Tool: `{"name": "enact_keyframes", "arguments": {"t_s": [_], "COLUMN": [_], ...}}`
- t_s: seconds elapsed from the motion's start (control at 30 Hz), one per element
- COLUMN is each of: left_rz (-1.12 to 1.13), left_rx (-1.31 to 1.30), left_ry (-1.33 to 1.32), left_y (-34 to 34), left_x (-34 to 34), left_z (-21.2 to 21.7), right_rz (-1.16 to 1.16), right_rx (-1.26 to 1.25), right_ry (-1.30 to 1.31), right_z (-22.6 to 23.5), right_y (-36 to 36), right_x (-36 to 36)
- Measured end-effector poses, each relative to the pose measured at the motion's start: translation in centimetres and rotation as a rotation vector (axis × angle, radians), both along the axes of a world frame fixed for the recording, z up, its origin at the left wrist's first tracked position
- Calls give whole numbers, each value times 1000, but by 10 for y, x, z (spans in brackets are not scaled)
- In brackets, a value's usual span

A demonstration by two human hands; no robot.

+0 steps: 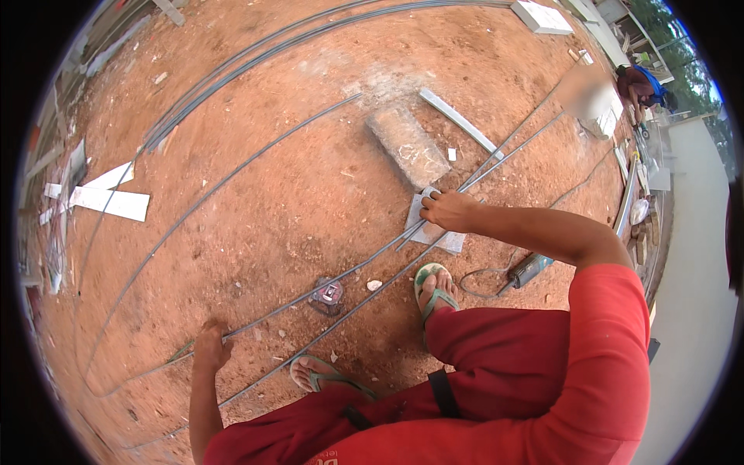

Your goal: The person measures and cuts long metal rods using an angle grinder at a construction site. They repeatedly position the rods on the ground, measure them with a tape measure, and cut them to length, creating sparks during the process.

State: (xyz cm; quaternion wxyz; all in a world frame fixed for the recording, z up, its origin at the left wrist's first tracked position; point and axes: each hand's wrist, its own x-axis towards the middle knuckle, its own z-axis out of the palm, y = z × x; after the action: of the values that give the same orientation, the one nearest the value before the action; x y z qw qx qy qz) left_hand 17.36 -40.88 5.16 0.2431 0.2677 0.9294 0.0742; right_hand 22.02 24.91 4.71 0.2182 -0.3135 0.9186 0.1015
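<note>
Low at the left, my left hand (211, 345) is closed round a thin steel rod (356, 266). My right hand (449, 209) reaches across to the middle, its fingers curled down over the rods above a grey slab (449, 242) on the ground; the fingertips are partly hidden. A second steel rod (356, 308) runs nearer my feet, roughly alongside the first. Just below the held rod lies a round red-and-black object (326, 297), perhaps a tape measure.
A rough concrete block (407, 143) and a pale metal bar (461, 124) lie beyond my right hand. By my right foot rests a corded power tool (531, 270). Long bent rods (256, 58) arc across the far ground. White boards (112, 203) lie left. Another person (639, 85) crouches far right.
</note>
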Motion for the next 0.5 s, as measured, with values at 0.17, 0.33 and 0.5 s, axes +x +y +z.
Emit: {"name": "enact_keyframes", "arguments": {"t_s": [0.17,0.33,0.5], "left_rz": [-49,-365,-726], "left_rx": [-181,-106,-23], "left_ry": [-80,-5,-99], "left_y": [47,125,203], "left_x": [-33,-69,-75], "left_z": [52,116,125], "right_rz": [28,44,9], "right_rx": [130,177,243], "right_ry": [124,147,193], "right_z": [5,-1,-8], "right_y": [13,17,49], "right_x": [5,7,12]}}
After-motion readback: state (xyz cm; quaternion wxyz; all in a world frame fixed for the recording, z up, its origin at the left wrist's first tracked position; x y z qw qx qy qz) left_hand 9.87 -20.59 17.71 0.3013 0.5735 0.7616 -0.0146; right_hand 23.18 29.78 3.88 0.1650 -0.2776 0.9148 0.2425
